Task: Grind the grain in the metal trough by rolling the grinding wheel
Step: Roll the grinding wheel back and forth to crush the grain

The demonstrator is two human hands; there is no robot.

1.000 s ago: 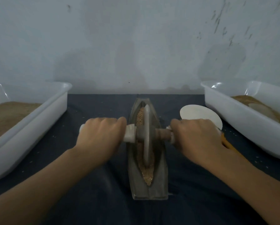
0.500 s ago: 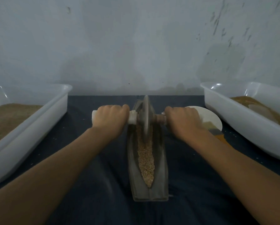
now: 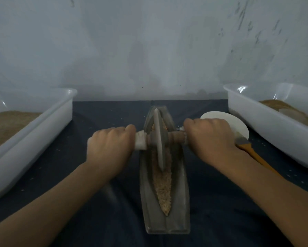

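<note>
Under both hands, left hand [image 3: 108, 148] and right hand [image 3: 210, 139], curled fingers hide the grinding wheel [image 3: 158, 139] axle ends.

A pale grey-white wall [image 3: 149, 50] fills the upper half of the view, its plaster uneven and blotchy, with dark scuffs and streaks scattered over the upper right and a small mark near the top left. The light is dim and cool, leaving soft shadows low on the wall. Below it runs the counter [image 3: 221, 211], covered in a dark blue-grey cloth that wrinkles slightly and is dotted with small pale specks. The cloth's far edge meets the wall in a straight line.
</note>
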